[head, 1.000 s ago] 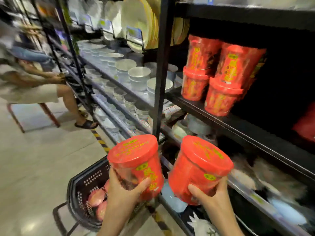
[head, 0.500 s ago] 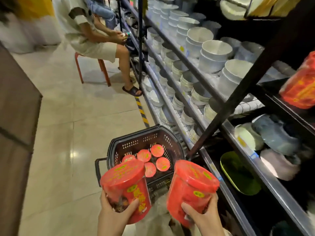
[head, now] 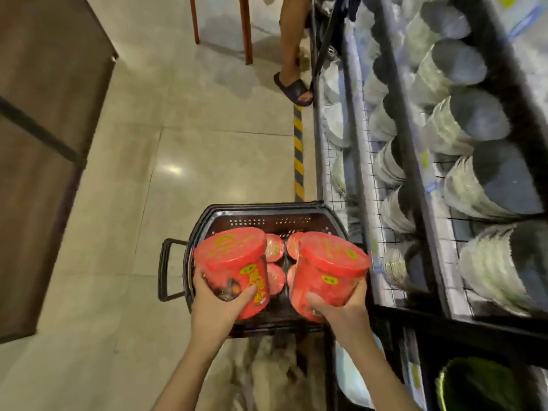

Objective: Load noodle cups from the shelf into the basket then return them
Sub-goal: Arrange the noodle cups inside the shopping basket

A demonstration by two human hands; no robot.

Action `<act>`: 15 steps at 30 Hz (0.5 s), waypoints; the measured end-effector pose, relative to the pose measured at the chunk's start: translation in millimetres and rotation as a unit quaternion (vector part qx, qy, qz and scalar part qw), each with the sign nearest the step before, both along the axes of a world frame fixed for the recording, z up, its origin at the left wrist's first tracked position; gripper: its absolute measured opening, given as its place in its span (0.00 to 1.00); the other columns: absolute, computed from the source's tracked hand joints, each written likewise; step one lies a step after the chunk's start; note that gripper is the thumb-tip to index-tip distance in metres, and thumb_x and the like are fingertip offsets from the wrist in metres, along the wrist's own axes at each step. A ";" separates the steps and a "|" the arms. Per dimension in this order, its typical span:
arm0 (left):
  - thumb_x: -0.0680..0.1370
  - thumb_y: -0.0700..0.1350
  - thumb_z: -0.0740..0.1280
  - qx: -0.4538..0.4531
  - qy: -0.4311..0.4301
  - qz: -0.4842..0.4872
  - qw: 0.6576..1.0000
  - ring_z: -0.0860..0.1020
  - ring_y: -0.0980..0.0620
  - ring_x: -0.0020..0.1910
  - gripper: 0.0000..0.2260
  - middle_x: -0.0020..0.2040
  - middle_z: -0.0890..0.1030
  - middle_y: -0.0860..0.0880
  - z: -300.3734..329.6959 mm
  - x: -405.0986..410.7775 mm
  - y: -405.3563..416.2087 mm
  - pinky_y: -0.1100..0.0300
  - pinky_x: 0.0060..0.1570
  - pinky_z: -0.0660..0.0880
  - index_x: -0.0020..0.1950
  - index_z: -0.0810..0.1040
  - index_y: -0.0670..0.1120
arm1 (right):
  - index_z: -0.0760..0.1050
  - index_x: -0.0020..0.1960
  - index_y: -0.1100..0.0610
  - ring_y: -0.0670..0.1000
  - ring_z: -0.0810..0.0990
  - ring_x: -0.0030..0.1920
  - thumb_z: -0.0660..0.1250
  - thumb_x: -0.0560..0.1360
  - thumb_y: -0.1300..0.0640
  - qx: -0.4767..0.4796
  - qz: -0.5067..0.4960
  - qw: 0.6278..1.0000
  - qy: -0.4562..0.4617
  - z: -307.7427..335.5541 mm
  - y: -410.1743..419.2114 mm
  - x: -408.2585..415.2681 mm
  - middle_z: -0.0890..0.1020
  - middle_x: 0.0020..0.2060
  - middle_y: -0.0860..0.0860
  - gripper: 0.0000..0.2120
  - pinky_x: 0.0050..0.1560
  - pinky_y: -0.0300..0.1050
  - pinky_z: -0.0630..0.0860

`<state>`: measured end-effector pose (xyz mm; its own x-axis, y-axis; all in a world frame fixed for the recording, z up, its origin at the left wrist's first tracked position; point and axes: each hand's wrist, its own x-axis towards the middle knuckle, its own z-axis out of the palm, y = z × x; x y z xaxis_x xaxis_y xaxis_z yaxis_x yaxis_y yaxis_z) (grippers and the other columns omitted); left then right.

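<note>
My left hand (head: 218,307) grips a red noodle cup (head: 234,262) from below, and my right hand (head: 345,311) grips a second red noodle cup (head: 327,268). Both cups hang side by side just above a black plastic basket (head: 267,216) standing on the floor. Several red noodle cups (head: 274,247) lie inside the basket, showing between and under the two held ones. The shelf (head: 409,161) runs along the right side.
Stacks of white and grey bowls (head: 465,120) fill the shelf tiers on the right. A seated person's sandalled foot (head: 293,87) and stool legs (head: 246,31) are ahead in the aisle. A yellow-black floor stripe (head: 298,152) runs by the shelf. A brown counter (head: 38,143) stands left.
My view has swung down from the shelf to the basket. Both hands have carried their cups from in front of the shelf to just over the basket.
</note>
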<state>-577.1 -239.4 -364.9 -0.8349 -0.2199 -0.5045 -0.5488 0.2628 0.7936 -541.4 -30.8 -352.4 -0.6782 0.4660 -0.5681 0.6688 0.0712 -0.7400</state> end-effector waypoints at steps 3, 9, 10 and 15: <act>0.53 0.58 0.77 -0.018 0.009 -0.004 1.000 0.71 0.53 0.60 0.54 0.63 0.71 0.49 -48.7 -27.5 11.5 0.58 0.63 0.66 0.73 0.56 0.48 | 0.60 0.66 0.47 0.51 0.78 0.57 0.79 0.46 0.39 0.009 0.033 0.999 -0.031 -63.7 13.2 -34.3 0.76 0.57 0.48 0.54 0.55 0.59 0.77; 0.51 0.66 0.71 -0.067 0.015 -0.023 0.997 0.71 0.54 0.62 0.54 0.64 0.71 0.51 -184.8 -65.8 13.9 0.60 0.61 0.66 0.72 0.58 0.50 | 0.54 0.73 0.48 0.53 0.75 0.62 0.80 0.45 0.38 0.012 0.063 0.996 -0.057 -199.3 15.0 -78.6 0.73 0.64 0.51 0.62 0.61 0.58 0.74; 0.51 0.66 0.71 -0.070 0.023 -0.025 0.997 0.70 0.58 0.60 0.51 0.63 0.71 0.54 -205.9 -70.5 13.8 0.63 0.60 0.65 0.71 0.58 0.54 | 0.52 0.74 0.49 0.52 0.73 0.65 0.81 0.48 0.42 0.011 0.073 0.996 -0.057 -220.8 13.9 -83.2 0.71 0.66 0.51 0.62 0.65 0.57 0.71; 0.53 0.65 0.73 -0.086 0.059 -0.023 0.994 0.67 0.64 0.62 0.45 0.63 0.67 0.59 -303.4 -89.2 10.5 0.74 0.59 0.62 0.65 0.53 0.66 | 0.50 0.75 0.53 0.52 0.70 0.66 0.82 0.58 0.56 0.017 0.107 0.993 -0.054 -323.7 12.9 -93.2 0.70 0.67 0.53 0.56 0.68 0.49 0.67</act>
<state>-666.3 -229.0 -668.3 -0.8972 -0.2542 -0.3611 -0.4389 0.4222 0.7932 -634.6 -17.9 -676.1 -0.7000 0.3378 -0.6292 0.7108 0.2448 -0.6594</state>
